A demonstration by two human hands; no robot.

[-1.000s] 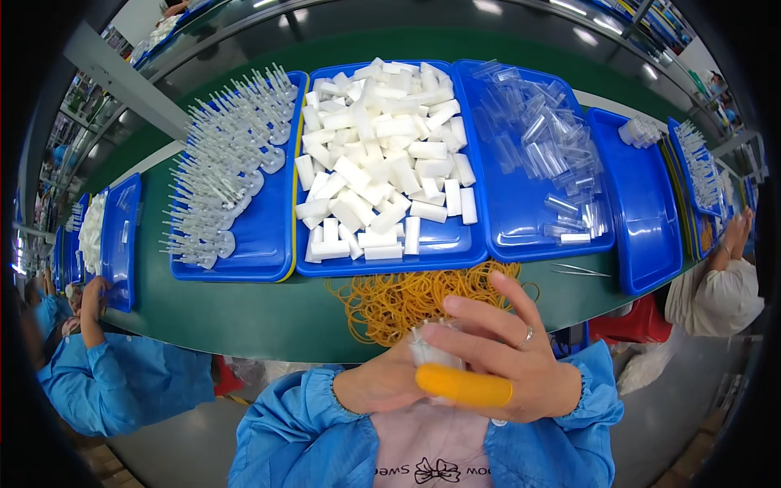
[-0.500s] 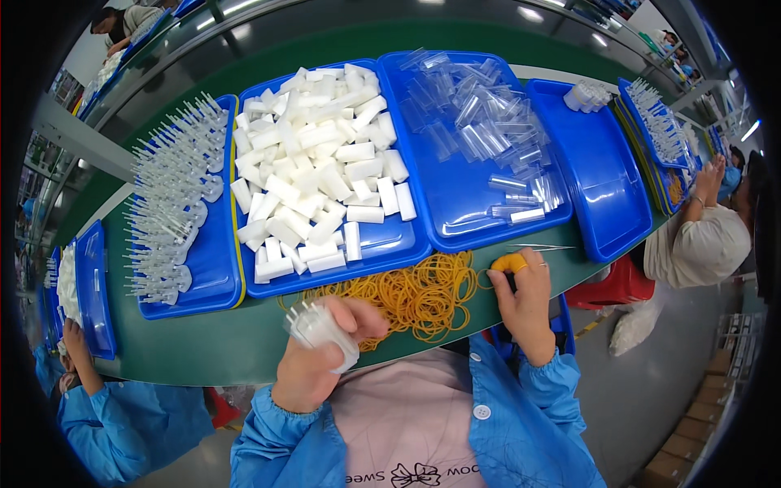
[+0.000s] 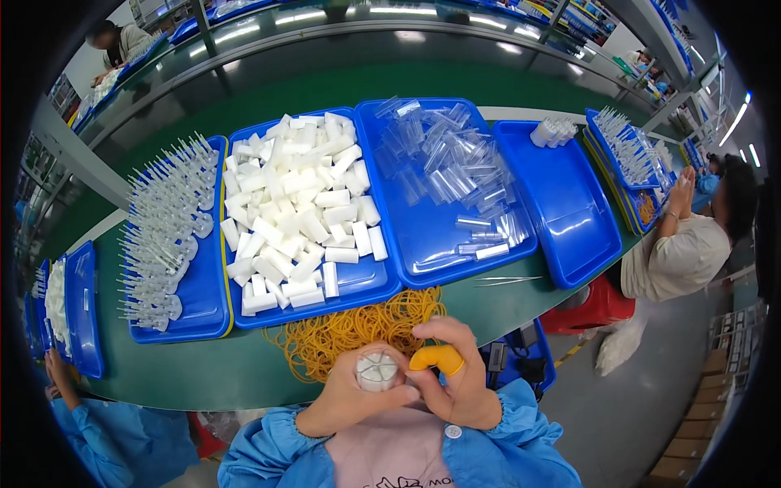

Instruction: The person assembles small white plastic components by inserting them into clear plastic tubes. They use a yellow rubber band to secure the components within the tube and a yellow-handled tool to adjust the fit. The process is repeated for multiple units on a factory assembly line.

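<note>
My left hand [image 3: 346, 394] is closed round a white round bundle [image 3: 377, 372], whose end faces up and shows several wedge-shaped segments. Against the bundle's right side rests my right hand [image 3: 460, 382], its index finger bent and covered by a yellow finger cot [image 3: 437, 359]. The thumb and covered finger are drawn in close to the bundle; anything pinched between them is too small to make out. Just beyond both hands lies a loose heap of yellow-orange rubber bands [image 3: 358, 329] on the green table [image 3: 179, 370].
Blue trays hold white foam blocks [image 3: 305, 215], clear plastic tubes [image 3: 455, 167], and white stemmed plastic parts [image 3: 167, 236]. In another blue tray [image 3: 569, 220] stand a few white bundles [image 3: 555, 132]. Tweezers [image 3: 508, 281] lie on the table. Co-workers sit left and right.
My right hand has moved left from beside the tweezers to the bundle. My left hand has shifted right and turned the bundle so its end faces up. The view has tilted.
</note>
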